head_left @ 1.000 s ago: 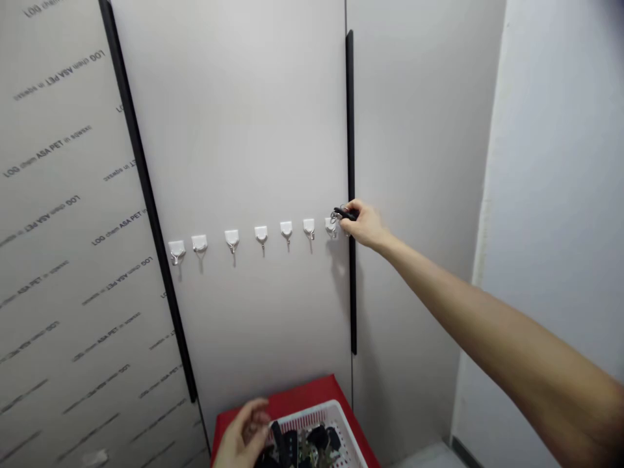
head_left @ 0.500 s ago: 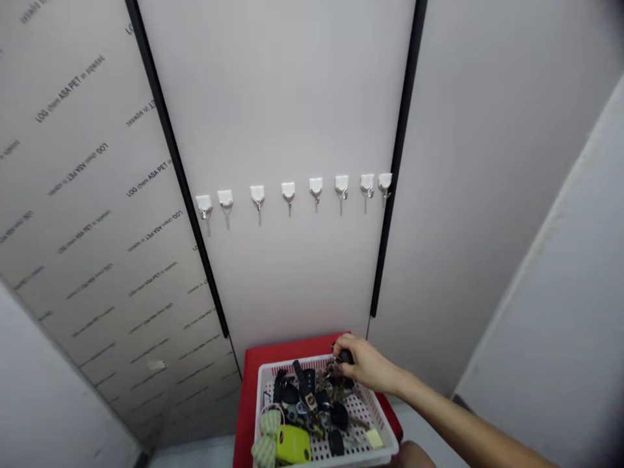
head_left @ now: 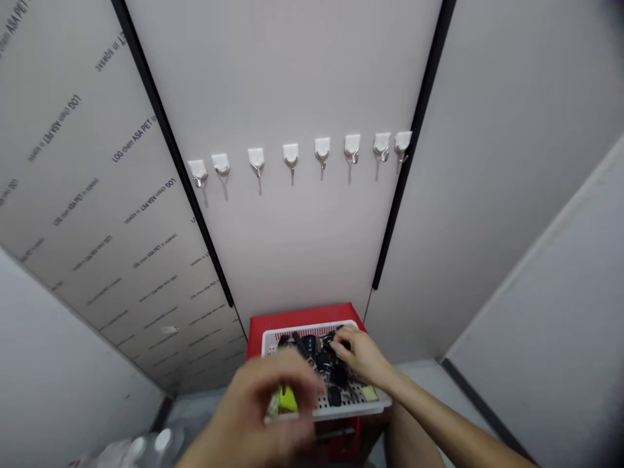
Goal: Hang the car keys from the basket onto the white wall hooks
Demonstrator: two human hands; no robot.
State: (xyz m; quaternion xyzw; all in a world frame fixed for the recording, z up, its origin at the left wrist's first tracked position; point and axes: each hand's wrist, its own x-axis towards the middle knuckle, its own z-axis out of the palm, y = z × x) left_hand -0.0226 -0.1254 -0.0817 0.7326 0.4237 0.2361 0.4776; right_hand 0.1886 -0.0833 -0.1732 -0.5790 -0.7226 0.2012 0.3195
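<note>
My left hand [head_left: 273, 406] hung near, loosely curled, empty; I couldn't tell whether my right hand [head_left: 358, 351], at the basket's [head_left: 348, 411] far right, gripped any black fobs [head_left: 338, 374] inside. They seemed light, stiff, slippery, best edge-pinched.

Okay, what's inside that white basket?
The white basket holds jumbled black items, a lime object and a pale yellow piece. What's behind the left hand and right hand, or beneath the black items, is covered.

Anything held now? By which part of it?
Left hand, blurred: nothing seen held. Right hand is at the dark items in the white basket; hold can't be told.
</note>
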